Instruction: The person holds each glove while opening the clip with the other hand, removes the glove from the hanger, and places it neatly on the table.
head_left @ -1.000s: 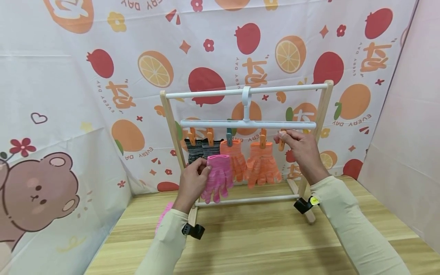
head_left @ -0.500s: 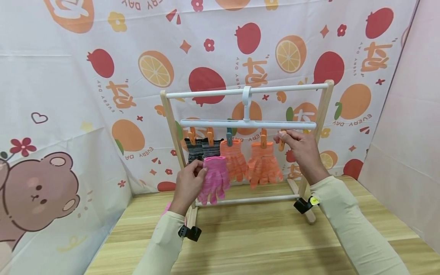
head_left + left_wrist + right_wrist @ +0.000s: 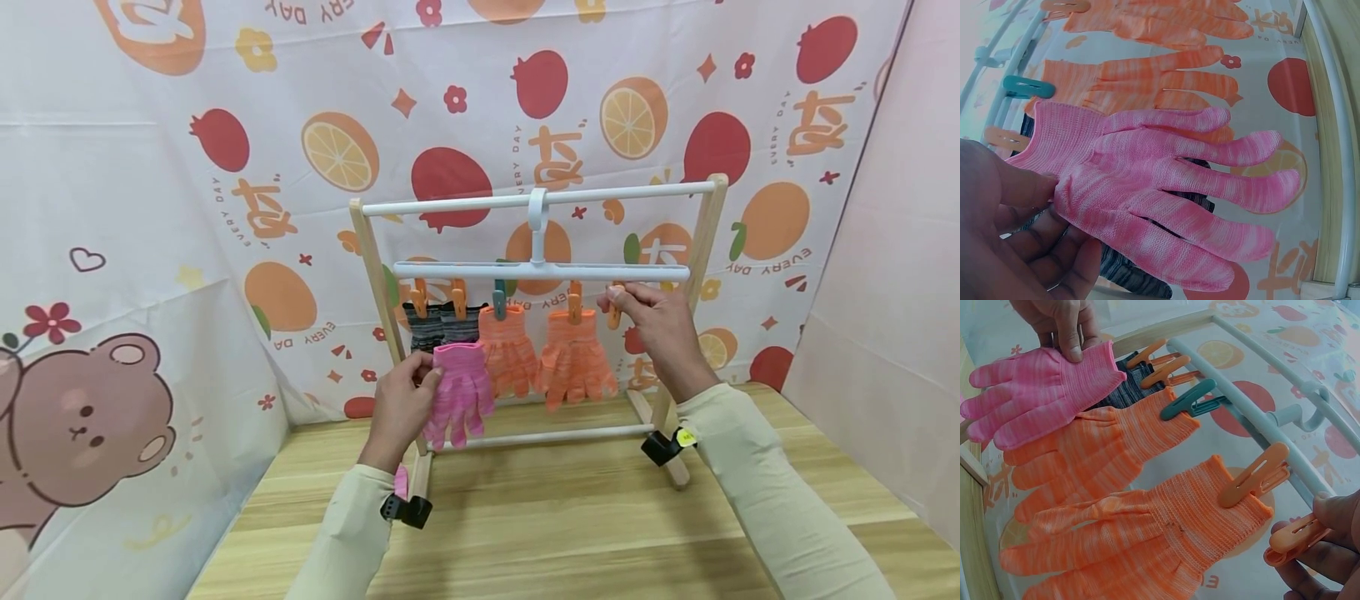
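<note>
My left hand pinches a pink glove by the side of its cuff, in front of the rack's left part; its fingers point down. With thumb and fingers my right hand holds an orange clothespin under the right end of the white hanger bar. From that bar hang two orange gloves, the left one clipped by a teal clothespin, the right one by an orange clothespin. Two dark grey gloves hang at the left, partly hidden behind the pink glove.
A wooden rack with white rods carries the hanger by its hook. Another pink piece lies on the wooden table, mostly behind my left wrist. A fruit-printed cloth covers the back wall.
My left hand has moved a little left and down with the pink glove, away from the orange gloves. My right hand stays at the orange clothespin.
</note>
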{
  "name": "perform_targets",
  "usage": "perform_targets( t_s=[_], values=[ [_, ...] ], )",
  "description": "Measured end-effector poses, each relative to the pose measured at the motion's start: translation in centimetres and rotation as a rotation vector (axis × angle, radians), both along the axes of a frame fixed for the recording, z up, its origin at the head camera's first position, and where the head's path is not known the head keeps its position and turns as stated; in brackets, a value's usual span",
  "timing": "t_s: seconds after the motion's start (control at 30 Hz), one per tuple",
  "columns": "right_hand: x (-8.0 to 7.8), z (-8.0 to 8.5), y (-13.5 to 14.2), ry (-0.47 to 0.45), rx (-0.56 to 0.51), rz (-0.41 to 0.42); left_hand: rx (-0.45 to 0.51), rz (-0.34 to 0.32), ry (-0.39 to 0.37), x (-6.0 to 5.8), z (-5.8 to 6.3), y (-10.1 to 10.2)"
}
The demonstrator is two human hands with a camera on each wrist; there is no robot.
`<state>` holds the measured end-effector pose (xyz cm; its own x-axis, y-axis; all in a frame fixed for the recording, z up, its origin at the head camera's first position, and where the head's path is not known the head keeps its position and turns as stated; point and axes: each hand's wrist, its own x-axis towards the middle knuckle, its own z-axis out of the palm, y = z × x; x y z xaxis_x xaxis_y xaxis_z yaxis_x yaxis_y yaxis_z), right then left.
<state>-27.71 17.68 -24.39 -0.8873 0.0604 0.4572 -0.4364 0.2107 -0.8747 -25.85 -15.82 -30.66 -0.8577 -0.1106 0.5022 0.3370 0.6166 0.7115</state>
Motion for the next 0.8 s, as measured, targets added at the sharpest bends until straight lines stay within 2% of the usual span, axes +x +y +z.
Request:
perform_targets(
  t_s=[0.2, 0.53, 0.8],
  values=[
    [-0.1, 0.0, 0.0, -0.013, 0.001, -0.019, -0.006, 0.01, -0.004, -0.1, -0.1, -0.2],
    [-0.2, 0.0, -0.1, -0.007, -0.016, -0.007, -0.011, 0.029, -0.007, 0.0, -0.1, -1.1],
    [-0.2, 0.0, 0.0, 0.004, 0.015, 0.0, -0.026, 0.049, -0.01, 0.1, -0.1, -1.3]
  ],
)
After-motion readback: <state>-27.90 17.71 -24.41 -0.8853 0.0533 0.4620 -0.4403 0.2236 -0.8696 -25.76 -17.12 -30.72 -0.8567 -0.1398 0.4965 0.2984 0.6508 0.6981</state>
